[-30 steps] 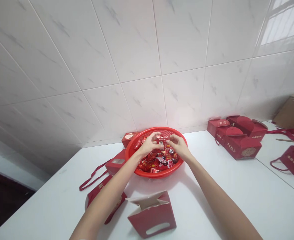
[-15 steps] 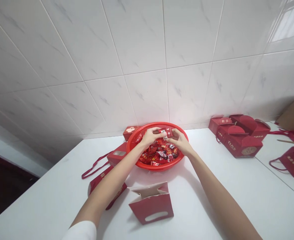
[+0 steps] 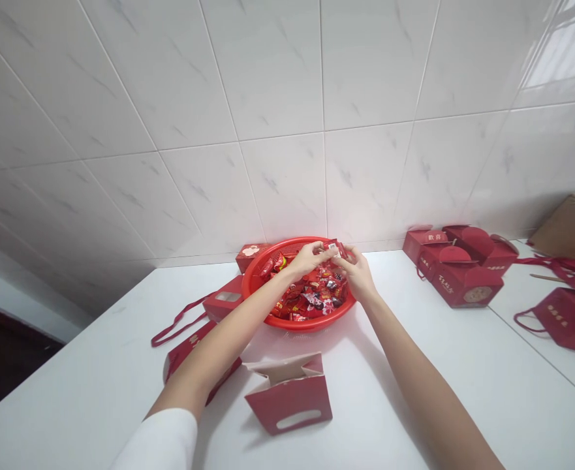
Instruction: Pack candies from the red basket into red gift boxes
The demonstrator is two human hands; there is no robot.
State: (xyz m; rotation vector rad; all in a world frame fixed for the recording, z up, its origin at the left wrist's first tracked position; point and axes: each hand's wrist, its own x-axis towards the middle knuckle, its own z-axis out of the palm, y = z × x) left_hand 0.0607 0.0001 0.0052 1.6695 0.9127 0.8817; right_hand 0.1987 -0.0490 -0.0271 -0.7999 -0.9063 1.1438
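Over the back right of a red plastic basket [image 3: 331, 321], my left hand [image 3: 310, 258] and my right hand [image 3: 358, 271] are close together. Between their fingers is a small red packet with a white label [image 3: 336, 249], which both hands hold. Wrapped candies [image 3: 311, 299] in red and mixed colours lie heaped in the basket below. In front of the basket stands a red paper gift box [image 3: 297, 403], its top open and a pale oval on its side. My forearms reach past it on either side.
Folded red boxes with ribbon handles [image 3: 177, 326] lie left of the basket, partly behind my left arm. At right are several closed red gift boxes [image 3: 468, 274] and another red box [image 3: 561, 320]. A cardboard box [image 3: 568, 225] sits by the tiled wall [image 3: 287, 183].
Both hands have moved slightly to the right and up with the packet, which is now turned at a different angle. The view has shifted a little.
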